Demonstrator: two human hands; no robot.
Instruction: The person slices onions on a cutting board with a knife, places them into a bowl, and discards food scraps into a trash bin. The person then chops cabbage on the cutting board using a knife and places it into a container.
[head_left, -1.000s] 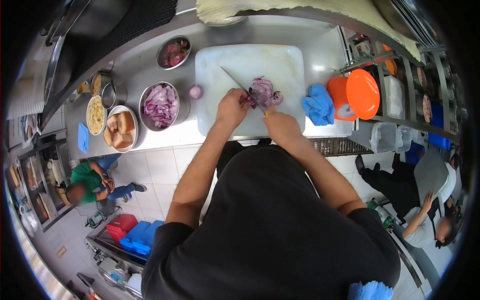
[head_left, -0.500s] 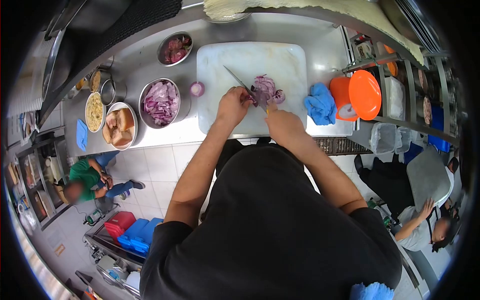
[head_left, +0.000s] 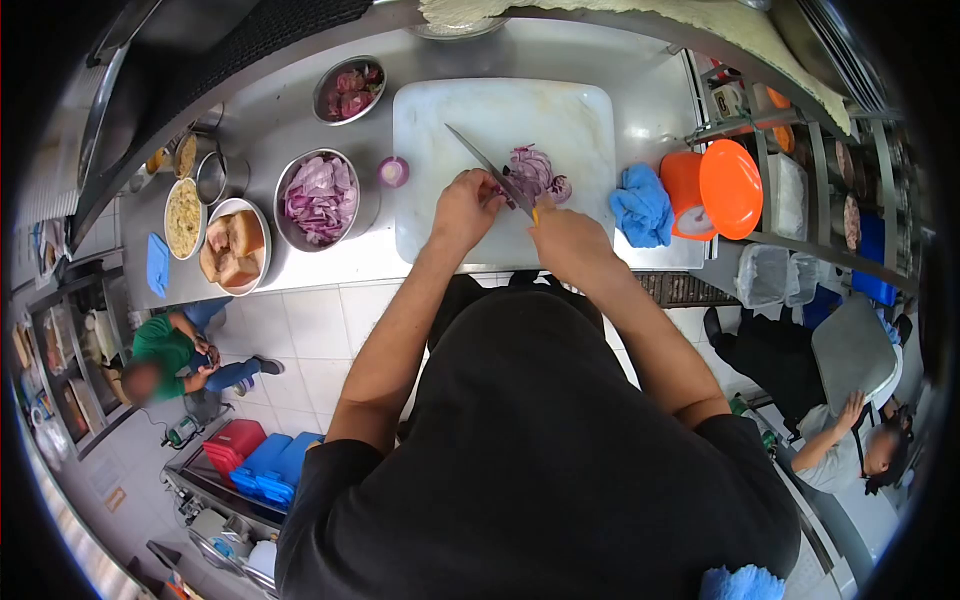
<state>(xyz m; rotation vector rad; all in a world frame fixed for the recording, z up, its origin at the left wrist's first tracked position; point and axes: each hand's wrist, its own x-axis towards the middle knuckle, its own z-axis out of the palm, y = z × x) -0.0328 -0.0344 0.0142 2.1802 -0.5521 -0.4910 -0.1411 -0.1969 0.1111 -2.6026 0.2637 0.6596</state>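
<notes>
A white cutting board (head_left: 550, 103) lies on the steel counter. My right hand (head_left: 568, 240) is closed round the yellow handle of a knife (head_left: 485, 163), whose blade points up and left across the board. Left of the blade, my left hand (head_left: 466, 212) has its fingers bent together on a small piece of red onion (head_left: 505, 195), partly hidden by the fingertips. Sliced red onion (head_left: 535, 172) is heaped just right of the blade. Off the board's left edge sits an onion half (head_left: 393, 172).
Left on the counter are a bowl of cut onion (head_left: 320, 200), a bowl of trimmings (head_left: 349, 92) and a dish of meat chunks (head_left: 233, 250). A blue cloth (head_left: 642, 206) and an orange container (head_left: 684, 190) stand right. One person sits at left, another person is at right.
The view has shifted slightly. The knife blade has moved a little against the onion while both hands keep nearly the same place. The person at right has shifted a grey board-like object.
</notes>
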